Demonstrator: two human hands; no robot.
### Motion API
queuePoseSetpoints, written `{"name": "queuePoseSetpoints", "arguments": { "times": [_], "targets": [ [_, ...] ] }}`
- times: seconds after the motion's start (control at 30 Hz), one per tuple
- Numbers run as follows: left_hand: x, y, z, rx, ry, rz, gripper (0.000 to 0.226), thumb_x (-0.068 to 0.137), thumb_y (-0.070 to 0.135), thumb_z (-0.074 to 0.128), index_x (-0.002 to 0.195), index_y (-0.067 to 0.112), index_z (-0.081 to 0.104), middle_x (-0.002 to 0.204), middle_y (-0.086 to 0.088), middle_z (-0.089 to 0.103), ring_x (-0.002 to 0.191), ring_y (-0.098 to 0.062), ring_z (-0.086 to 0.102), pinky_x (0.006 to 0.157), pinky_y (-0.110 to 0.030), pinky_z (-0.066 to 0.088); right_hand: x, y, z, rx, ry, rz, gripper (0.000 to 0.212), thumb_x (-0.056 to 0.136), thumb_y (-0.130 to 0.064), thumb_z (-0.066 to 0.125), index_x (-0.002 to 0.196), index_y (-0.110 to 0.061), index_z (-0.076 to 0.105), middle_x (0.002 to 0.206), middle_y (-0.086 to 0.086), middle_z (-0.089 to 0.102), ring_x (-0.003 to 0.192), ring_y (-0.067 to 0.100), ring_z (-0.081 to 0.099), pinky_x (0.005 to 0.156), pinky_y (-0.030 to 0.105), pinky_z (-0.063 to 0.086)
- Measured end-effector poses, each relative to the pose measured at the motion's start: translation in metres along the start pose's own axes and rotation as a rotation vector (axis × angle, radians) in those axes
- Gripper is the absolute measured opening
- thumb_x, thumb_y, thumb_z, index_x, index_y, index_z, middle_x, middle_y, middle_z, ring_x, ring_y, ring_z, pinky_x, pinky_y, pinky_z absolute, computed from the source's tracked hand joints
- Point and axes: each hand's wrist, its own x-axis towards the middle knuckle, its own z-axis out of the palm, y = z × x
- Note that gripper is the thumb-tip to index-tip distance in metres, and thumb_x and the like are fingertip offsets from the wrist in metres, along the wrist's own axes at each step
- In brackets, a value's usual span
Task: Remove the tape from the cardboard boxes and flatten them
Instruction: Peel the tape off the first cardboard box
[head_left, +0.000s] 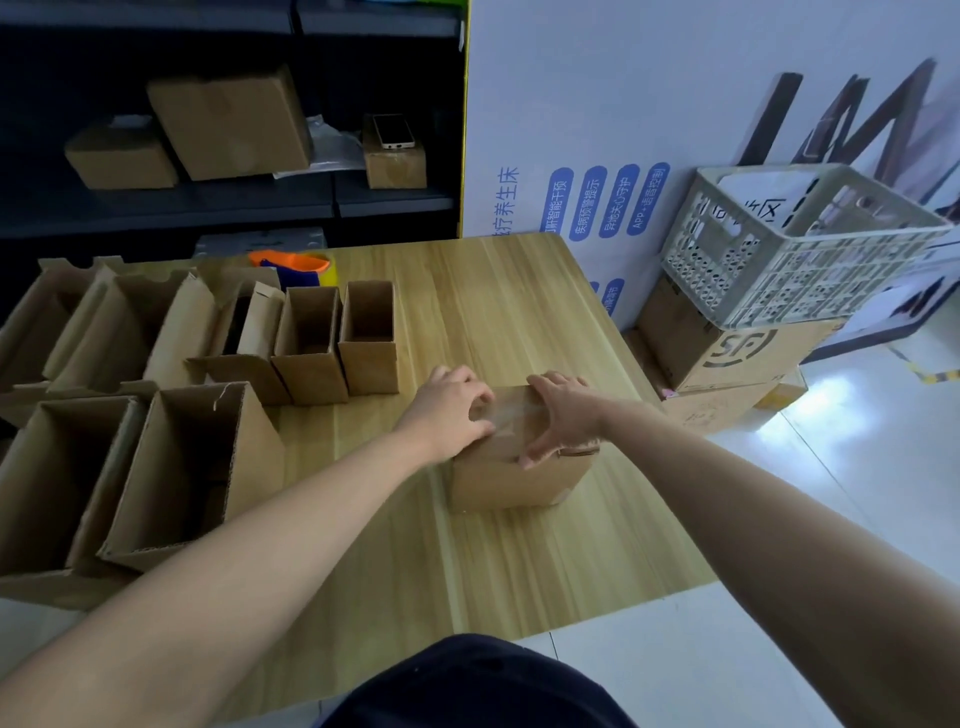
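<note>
While left hand (451, 410) and right hand (563, 415) grip the taped box (514, 480), wooden table (493, 301), tiled floor (769, 654)

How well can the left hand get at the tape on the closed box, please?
Probably yes: the left hand sits on the box at the tape, nothing between; the right hand holds the other end.

Right hand (561, 415) gripping cardboard box (514, 478) on table (519, 291), left hand (447, 410) on its tape (511, 402), open boxes (197, 467) left
</note>
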Motion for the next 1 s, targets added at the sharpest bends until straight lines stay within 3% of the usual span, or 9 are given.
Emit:
{"name": "queuePoseSetpoints", "arguments": {
  "times": [0.1, 0.23, 0.3, 0.53, 0.67, 0.77, 0.87, 1.0],
  "targets": [
    [-0.002, -0.006, -0.001, 0.015, -0.016, 0.025, 0.045, 0.074, 0.052, 0.070, 0.110, 0.027, 0.061, 0.104, 0.012, 0.046, 0.102, -0.011, 0.034, 0.088, -0.030, 0.030, 0.006, -0.003, 0.002, -0.053, 0.043, -0.051, 0.127, 0.054, -0.074, 0.071, 0.150, -0.014, 0.014, 0.152, 0.005, 0.025, 0.143, 0.024, 0.014, 0.115, 0.045, -0.007],
    [0.000, -0.010, -0.006, 0.006, -0.001, 0.089, 0.030, 0.082, 0.040, 0.067, 0.106, 0.021, 0.067, 0.099, 0.009, 0.053, 0.097, -0.009, 0.042, 0.083, -0.024, 0.032, 0.007, -0.006, -0.001, 0.006, 0.028, -0.073, 0.124, 0.054, -0.068, 0.076, 0.149, -0.017, 0.016, 0.149, 0.001, 0.028, 0.137, 0.027, 0.025, 0.112, 0.043, 0.024],
    [0.000, -0.007, -0.007, 0.044, 0.016, 0.138, 0.022, 0.088, 0.033, 0.062, 0.103, 0.020, 0.069, 0.096, 0.009, 0.055, 0.097, -0.011, 0.047, 0.081, -0.023, 0.034, 0.007, -0.006, -0.001, 0.015, 0.019, -0.080, 0.121, 0.054, -0.066, 0.078, 0.148, -0.018, 0.018, 0.147, 0.000, 0.030, 0.134, 0.026, 0.029, 0.109, 0.042, 0.028],
    [-0.008, -0.003, -0.004, 0.169, 0.045, 0.269, 0.021, 0.094, 0.028, 0.053, 0.098, 0.015, 0.068, 0.097, 0.001, 0.060, 0.095, -0.014, 0.051, 0.081, -0.032, 0.046, 0.008, -0.010, -0.002, 0.036, -0.008, -0.097, 0.121, 0.054, -0.063, 0.079, 0.148, -0.020, 0.018, 0.149, -0.002, 0.029, 0.135, 0.026, 0.027, 0.111, 0.045, 0.028],
    [-0.007, 0.003, 0.000, 0.132, 0.040, 0.220, 0.012, 0.092, 0.021, 0.053, 0.085, 0.014, 0.059, 0.086, 0.002, 0.056, 0.085, -0.015, 0.051, 0.074, -0.028, 0.043, 0.009, -0.015, 0.006, 0.011, 0.000, -0.101, 0.125, 0.056, -0.058, 0.081, 0.150, -0.022, 0.008, 0.153, -0.001, 0.017, 0.141, 0.026, 0.010, 0.116, 0.044, 0.012],
    [-0.008, 0.004, 0.002, -0.055, 0.050, 0.088, 0.013, 0.090, 0.020, 0.056, 0.078, 0.017, 0.055, 0.080, 0.005, 0.056, 0.076, -0.013, 0.052, 0.066, -0.023, 0.040, 0.008, -0.017, 0.009, 0.014, 0.029, -0.115, 0.123, 0.056, -0.056, 0.082, 0.149, -0.021, 0.010, 0.151, 0.001, 0.019, 0.140, 0.024, 0.008, 0.115, 0.040, 0.006],
    [-0.009, 0.001, -0.005, -0.524, 0.055, -0.143, 0.014, 0.089, 0.016, 0.060, 0.075, 0.015, 0.060, 0.073, 0.002, 0.059, 0.069, -0.012, 0.053, 0.064, -0.022, 0.044, 0.009, -0.014, 0.008, 0.062, 0.012, -0.093, 0.123, 0.054, -0.054, 0.083, 0.149, -0.024, 0.011, 0.150, -0.001, 0.019, 0.139, 0.027, 0.010, 0.115, 0.045, 0.012],
    [-0.015, -0.005, -0.019, -1.076, 0.030, -0.282, 0.015, 0.090, 0.000, 0.056, 0.078, 0.008, 0.060, 0.087, -0.004, 0.065, 0.083, -0.013, 0.059, 0.082, -0.025, 0.048, 0.011, -0.015, 0.005, 0.075, -0.007, -0.080, 0.121, 0.052, -0.053, 0.084, 0.147, -0.028, 0.013, 0.146, -0.004, 0.023, 0.136, 0.026, 0.014, 0.111, 0.047, 0.021]
  ]
}}
